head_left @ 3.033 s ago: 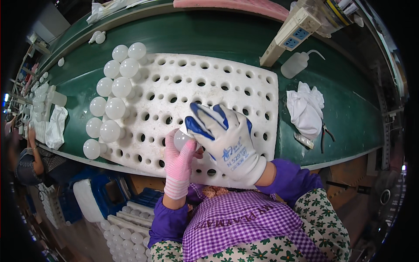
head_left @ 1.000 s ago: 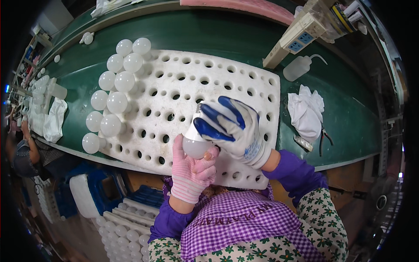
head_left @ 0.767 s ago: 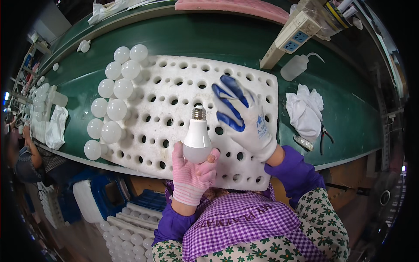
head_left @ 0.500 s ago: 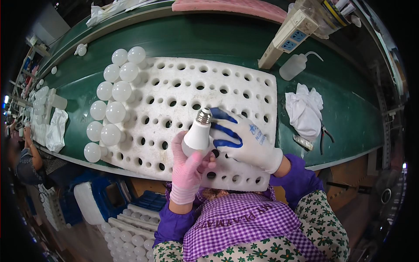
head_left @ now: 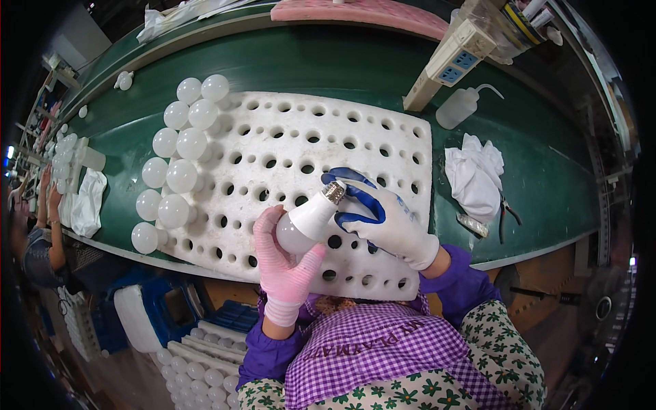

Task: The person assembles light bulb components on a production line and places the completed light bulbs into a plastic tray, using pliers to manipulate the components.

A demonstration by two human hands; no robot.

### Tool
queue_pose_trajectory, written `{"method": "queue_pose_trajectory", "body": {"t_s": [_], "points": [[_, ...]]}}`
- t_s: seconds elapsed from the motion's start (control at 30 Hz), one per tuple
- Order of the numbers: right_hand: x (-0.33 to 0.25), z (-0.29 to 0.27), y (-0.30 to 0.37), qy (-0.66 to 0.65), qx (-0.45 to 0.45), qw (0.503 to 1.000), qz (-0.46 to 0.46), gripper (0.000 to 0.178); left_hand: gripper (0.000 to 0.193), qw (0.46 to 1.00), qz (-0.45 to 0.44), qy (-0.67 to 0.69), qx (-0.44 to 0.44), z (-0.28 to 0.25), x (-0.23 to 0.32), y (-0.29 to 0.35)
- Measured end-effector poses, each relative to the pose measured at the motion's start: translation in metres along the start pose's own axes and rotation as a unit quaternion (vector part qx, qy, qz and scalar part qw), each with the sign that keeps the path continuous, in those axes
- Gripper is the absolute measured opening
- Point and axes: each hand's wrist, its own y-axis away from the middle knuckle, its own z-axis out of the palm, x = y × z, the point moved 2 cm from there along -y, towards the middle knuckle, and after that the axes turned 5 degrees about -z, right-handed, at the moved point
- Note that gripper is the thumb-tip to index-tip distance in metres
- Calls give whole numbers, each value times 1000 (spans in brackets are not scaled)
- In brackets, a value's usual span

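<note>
- the left hand (head_left: 285,270), in a pink striped glove, has its fingers closed round the frosted globe of a light bulb (head_left: 311,220).
- the bulb sits between the two hands, tilted, its metal screw end pointing up and away to the right of the left fingers.
- the right hand (head_left: 393,225), in a white glove with blue fingertips, has its fingers bent and partly spread about that screw end; i cannot tell whether they grip it.
- beneath the fingers of both hands lies a white foam board (head_left: 278,179) full of holes, on a green counter (head_left: 307,61).
- left of the fingers, standing bulbs (head_left: 182,176) run along the board's left side.
- right of the fingers, off the board, are a crumpled white cloth (head_left: 473,179) and, just beside it, pliers (head_left: 503,222).
- farther from the fingers, beyond the cloth, a squeeze bottle (head_left: 456,109) lies near a socket strip (head_left: 459,58).
</note>
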Motion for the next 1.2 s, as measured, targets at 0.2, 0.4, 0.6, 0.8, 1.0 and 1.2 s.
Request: {"method": "queue_pose_trajectory", "body": {"t_s": [0.2,0.4,0.6,0.8,1.0,1.2], "points": [[-10,-9,2,331,93,931,-127,58,77,998,10,-54,23,2,-5,2],[-28,3,4,508,92,830,-210,49,75,981,76,-171,46,1,-5,-1],[-24,9,0,556,117,791,-227,45,75,996,-48,-67,33,-4,-2,-4],[30,-23,-23,606,119,774,-137,57,73,994,-98,47,7,-4,7,-4],[8,-35,-3,506,147,834,-161,54,74,995,-80,57,-6,-4,2,-4],[12,-75,16,547,198,799,-153,48,80,999,-2,34,-10,7,1,-2]]}}
